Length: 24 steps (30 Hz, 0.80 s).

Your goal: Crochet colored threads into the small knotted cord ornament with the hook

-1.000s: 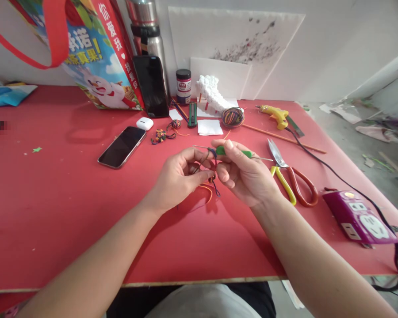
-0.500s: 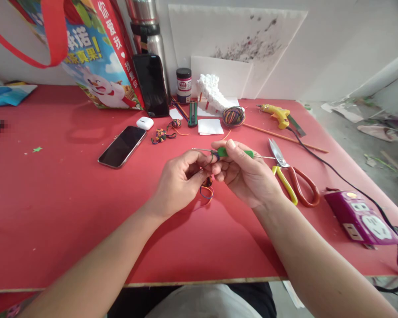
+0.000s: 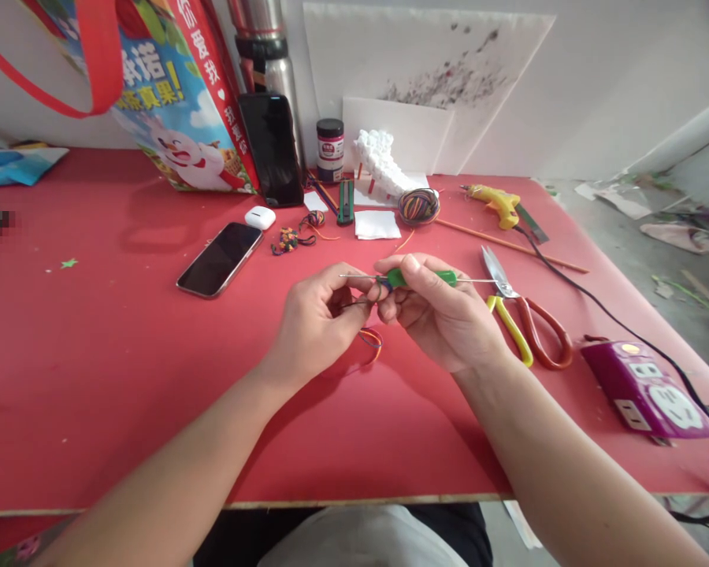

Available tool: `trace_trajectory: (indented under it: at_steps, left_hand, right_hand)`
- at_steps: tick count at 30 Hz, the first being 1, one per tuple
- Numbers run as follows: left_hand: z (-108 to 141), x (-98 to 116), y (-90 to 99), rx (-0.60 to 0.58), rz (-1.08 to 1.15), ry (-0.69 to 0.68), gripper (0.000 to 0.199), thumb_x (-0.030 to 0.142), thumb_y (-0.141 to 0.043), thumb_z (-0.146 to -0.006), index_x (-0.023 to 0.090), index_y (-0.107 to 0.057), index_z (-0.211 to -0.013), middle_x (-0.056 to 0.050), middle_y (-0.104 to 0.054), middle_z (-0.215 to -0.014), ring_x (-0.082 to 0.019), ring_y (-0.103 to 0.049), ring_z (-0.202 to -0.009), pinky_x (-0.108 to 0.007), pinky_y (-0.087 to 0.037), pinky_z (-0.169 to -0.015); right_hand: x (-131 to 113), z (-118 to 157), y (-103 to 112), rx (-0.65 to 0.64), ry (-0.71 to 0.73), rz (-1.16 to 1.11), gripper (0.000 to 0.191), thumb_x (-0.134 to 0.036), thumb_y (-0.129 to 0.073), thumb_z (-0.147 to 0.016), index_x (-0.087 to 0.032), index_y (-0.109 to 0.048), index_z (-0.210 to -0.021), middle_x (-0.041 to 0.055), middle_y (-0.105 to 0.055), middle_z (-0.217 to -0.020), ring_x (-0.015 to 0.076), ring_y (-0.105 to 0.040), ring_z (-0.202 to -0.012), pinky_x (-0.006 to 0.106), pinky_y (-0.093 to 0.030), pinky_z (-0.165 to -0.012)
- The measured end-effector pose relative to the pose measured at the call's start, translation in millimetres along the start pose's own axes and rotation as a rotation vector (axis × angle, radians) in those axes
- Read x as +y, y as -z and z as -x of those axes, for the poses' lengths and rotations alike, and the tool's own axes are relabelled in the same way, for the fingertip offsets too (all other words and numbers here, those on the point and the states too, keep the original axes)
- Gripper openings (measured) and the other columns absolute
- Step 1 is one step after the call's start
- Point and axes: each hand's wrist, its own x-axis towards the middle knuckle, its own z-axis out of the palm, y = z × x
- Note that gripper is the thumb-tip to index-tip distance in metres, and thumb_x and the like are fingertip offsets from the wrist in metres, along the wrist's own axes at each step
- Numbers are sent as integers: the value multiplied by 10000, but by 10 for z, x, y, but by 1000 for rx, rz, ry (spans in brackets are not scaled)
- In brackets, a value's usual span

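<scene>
My right hand [image 3: 443, 311] is closed around the green handle of a thin metal hook tool [image 3: 446, 278], whose shafts stick out at both ends. The left shaft reaches over the fingers of my left hand [image 3: 324, 311]. That hand is pinched on dark yarn, and its fingertips meet those of my right hand. Loops of multicoloured yarn [image 3: 373, 340] hang below the fingers, just above or on the red table. Whatever else lies inside my left fingers is hidden.
Scissors [image 3: 523, 315] lie right of my right hand, near a purple box [image 3: 650, 390] and a black cable. Behind are a yellow glue gun [image 3: 496, 206], a yarn ball [image 3: 418, 206], a cutter [image 3: 346, 202] and a phone [image 3: 220, 260]. A bag [image 3: 183, 142] stands back left.
The small dark, knotted piece seen under my left fingers before is now out of sight. A dark strand shows between my fingers. The tool has barely moved, and the whole view has shifted slightly.
</scene>
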Motion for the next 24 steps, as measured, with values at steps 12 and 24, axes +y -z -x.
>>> trace_trajectory:
  at_steps: [12, 24]
  left_hand:
    - [-87, -16, 71, -175, 210, 194, 168, 328, -920, -803, 189, -825, -804, -49, -749, -834, -193, -711, -824, -333, -582, -796]
    - [-109, -56, 73, -274, 330, 374, 371, 492, -980, -753, 184, -785, -817, -45, -741, -833, -97, -483, -593, -249, -276, -469]
  right_hand:
    - [-10, -60, 83, 43, -24, 33, 362, -506, -993, -735, -207, -843, -872, -5, -775, -729, 95, -639, -554, 241, -582, -559]
    - [20, -76, 94, 19, -52, -15, 378, -498, -1011, -725, -200, -839, -885, -17, -762, -680, 93, -650, -542, 217, -584, -537]
